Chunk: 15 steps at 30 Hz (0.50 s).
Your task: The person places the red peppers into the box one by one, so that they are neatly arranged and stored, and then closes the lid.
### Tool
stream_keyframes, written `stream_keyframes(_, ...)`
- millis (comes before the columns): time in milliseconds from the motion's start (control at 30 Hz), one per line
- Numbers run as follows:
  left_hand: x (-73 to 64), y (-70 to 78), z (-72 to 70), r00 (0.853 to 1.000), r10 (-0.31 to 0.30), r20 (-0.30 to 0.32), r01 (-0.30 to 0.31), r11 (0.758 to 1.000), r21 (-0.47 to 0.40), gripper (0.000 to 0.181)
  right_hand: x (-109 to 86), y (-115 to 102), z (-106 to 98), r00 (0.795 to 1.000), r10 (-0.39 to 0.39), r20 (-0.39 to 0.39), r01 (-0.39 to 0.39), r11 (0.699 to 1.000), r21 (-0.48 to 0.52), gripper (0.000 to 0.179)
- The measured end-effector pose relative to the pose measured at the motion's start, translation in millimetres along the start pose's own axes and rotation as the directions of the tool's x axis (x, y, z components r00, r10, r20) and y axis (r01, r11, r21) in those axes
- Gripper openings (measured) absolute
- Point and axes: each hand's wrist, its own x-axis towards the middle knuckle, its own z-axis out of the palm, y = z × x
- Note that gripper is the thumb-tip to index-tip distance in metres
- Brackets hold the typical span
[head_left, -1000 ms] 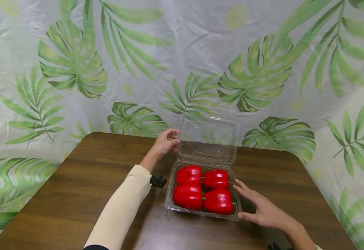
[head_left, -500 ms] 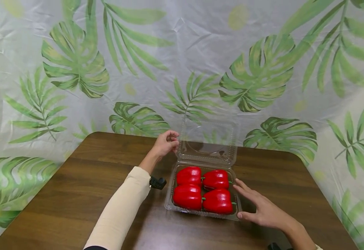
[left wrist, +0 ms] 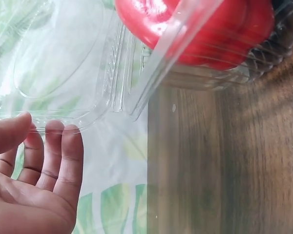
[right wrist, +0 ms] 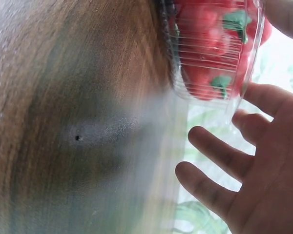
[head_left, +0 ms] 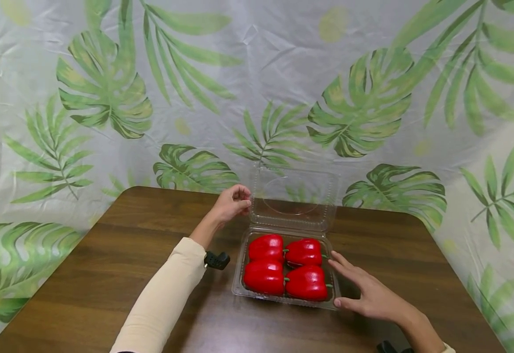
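Note:
A clear plastic clamshell container (head_left: 283,300) sits on the table with its lid (head_left: 292,193) raised upright at the back. Several red bell peppers (head_left: 263,277) with green stems lie in its base. My left hand (head_left: 231,205) is at the lid's left edge; in the left wrist view, thumb and curled fingers (left wrist: 53,151) pinch that rim. On the other side, my right hand (head_left: 367,294) rests with spread fingers along the base's right rim. Seen from the right wrist, some fingertips (right wrist: 251,97) meet the rim while others extend past it.
The brown wooden table (head_left: 107,274) has rounded far corners. Behind it hangs a pale curtain (head_left: 283,73) printed with green leaves. A black wrist camera (head_left: 216,260) sits on the left wrist, close to the container's left side.
My left hand and forearm have shifted slightly left, still at the lid's edge, and the lid has moved a little with them. My right hand and the peppers stay put.

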Motion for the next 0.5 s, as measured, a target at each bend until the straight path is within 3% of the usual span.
stream_keyframes(267, -0.5, -2.3, 0.5, 0.999, 0.041, -0.013, -0.041, 0.999, 0.002, 0.02, 0.8, 1.5, 0.8, 1.0, -0.009, -0.01, 0.009, 1.0, -0.019, 0.077)
stream_keyframes(500, -0.9, -5.0, 2.1, 0.996, 0.076, -0.039, -0.075, 0.997, 0.024, 0.02, 3.5, -0.2, -3.7, 0.998, -0.019, -0.053, 0.013, 0.995, -0.101, 0.073)
